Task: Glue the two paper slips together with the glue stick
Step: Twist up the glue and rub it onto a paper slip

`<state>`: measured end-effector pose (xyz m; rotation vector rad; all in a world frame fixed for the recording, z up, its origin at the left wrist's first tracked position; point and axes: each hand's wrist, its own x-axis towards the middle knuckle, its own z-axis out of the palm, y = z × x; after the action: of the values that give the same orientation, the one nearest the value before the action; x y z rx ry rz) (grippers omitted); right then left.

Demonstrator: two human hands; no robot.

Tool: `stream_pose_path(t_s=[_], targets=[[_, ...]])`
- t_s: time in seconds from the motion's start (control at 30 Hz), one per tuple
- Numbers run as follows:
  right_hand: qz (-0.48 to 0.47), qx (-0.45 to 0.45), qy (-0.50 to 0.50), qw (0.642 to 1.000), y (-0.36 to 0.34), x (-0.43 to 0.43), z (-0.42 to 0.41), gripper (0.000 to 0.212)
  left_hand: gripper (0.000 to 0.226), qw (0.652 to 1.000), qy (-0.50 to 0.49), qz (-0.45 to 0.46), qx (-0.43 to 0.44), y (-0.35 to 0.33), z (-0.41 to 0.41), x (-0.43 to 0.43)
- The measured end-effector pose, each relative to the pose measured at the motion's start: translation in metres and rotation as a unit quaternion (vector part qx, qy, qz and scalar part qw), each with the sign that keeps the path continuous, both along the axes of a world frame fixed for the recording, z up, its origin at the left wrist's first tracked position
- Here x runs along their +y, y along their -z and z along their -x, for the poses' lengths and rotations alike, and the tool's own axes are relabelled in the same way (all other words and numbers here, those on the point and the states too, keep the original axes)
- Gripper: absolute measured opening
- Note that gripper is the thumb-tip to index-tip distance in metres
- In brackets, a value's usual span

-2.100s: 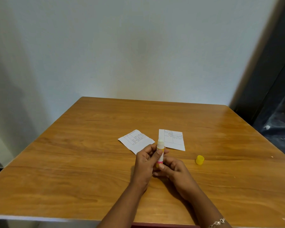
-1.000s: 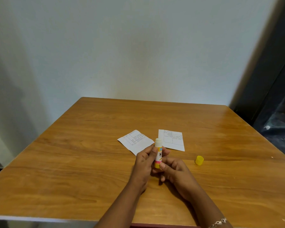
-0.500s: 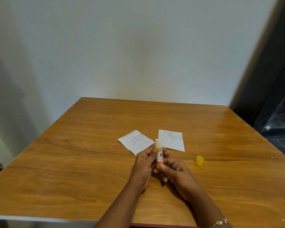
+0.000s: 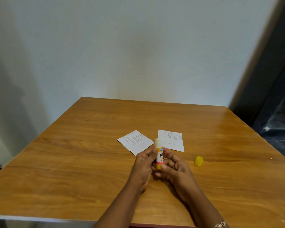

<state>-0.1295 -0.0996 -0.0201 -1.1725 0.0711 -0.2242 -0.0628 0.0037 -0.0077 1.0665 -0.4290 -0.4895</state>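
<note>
- Viewing from head cam (only view): glue stick point(image 4: 159, 155) held upright betw. both hands over the desk point(image 4: 72, 162), just near side of the slips.
- Left hand point(image 4: 142, 168) wrapped round the barrel, fingers closed on it; right hand point(image 4: 174, 168) pinching the yellow base w/ thumb + fingertips, looks like a grip for twisting the glue up.
- Cap point(image 4: 199, 161) is off, lying on desk to the right, apart from everything; white glue tip exposed on top.
- Handling, my guess: stick = light, rigid plastic, smooth so may slip; best held mid-barrel, away from tacky tip. Tip soft, would smear or snap if pushed hard.
- Left slip point(image 4: 135, 142) + right slip point(image 4: 171, 140) lie flat, side by side, not touching each other. Prob. thin, floppy, will slide on the glossy wood, so need pinning w/ a finger while gluing; lift by a corner or edge.
- Hard to see: print on slips too small to read; label partly covered by fingers; left slip's near corner hidden behind left hand; how far glue is extended unclear; right wrist w/ bracelet point(image 4: 220, 225) cut off at frame bottom.
</note>
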Motion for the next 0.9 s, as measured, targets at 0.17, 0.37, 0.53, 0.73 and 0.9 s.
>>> stream_pose_path(t_s=[0.17,0.37,0.53,0.73,0.9], targets=[[0.091,0.008,0.024,0.996,-0.0024,0.0080,-0.0008,0.065,0.028,1.000,-0.009,0.006,0.010,0.0013,-0.0008,-0.0008],[0.033,0.008,0.033,0.999,0.0025,0.0052,-0.0015,0.060,0.028,1.000,0.001,-0.009,0.007,0.0004,0.0024,-0.0014],[0.020,0.007,0.000,1.000,0.0017,0.0019,-0.0010,0.049,0.028,1.000,0.002,-0.005,0.010,0.0000,0.0004,0.0006],[0.062,0.013,0.021,0.998,-0.0006,0.0070,-0.0017,0.068,0.025,1.000,0.000,-0.007,0.005,0.0045,-0.0008,-0.0014],[0.023,0.013,0.022,0.999,0.0015,0.0046,-0.0020,0.059,0.027,1.000,0.004,-0.012,-0.001,0.0034,-0.0013,-0.0019]])
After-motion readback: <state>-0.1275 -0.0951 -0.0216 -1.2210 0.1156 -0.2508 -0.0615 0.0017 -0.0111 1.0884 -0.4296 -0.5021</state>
